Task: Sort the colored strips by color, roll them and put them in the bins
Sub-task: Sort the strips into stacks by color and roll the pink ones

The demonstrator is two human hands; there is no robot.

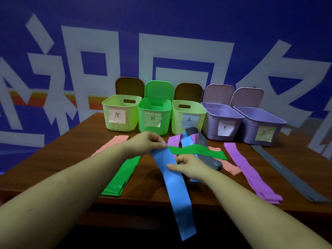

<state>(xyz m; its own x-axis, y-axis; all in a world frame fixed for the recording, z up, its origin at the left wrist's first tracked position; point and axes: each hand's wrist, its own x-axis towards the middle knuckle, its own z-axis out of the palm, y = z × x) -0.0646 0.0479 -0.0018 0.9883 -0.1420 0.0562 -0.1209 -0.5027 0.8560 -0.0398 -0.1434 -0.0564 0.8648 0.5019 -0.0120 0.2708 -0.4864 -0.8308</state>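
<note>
A long blue strip (177, 191) runs from mid-table over the front edge and hangs down. My left hand (150, 141) pinches its far end. My right hand (186, 165) holds the strip a little lower, thumb across its face. Behind my hands lies a tangled pile: a green strip (195, 151), a second blue strip (186, 140), purple, grey and pink pieces. A folded green strip (122, 176) lies at the left, a pink strip (111, 143) beyond it. At the right lie a purple strip (251, 171) and a grey strip (291, 173).
Five open bins with paper labels stand in a row at the back of the brown table (62, 164): pale green (121, 112), green (154, 115), pale green (187, 116), lilac (221, 121), lilac (259, 125). A blue wall with white characters rises behind.
</note>
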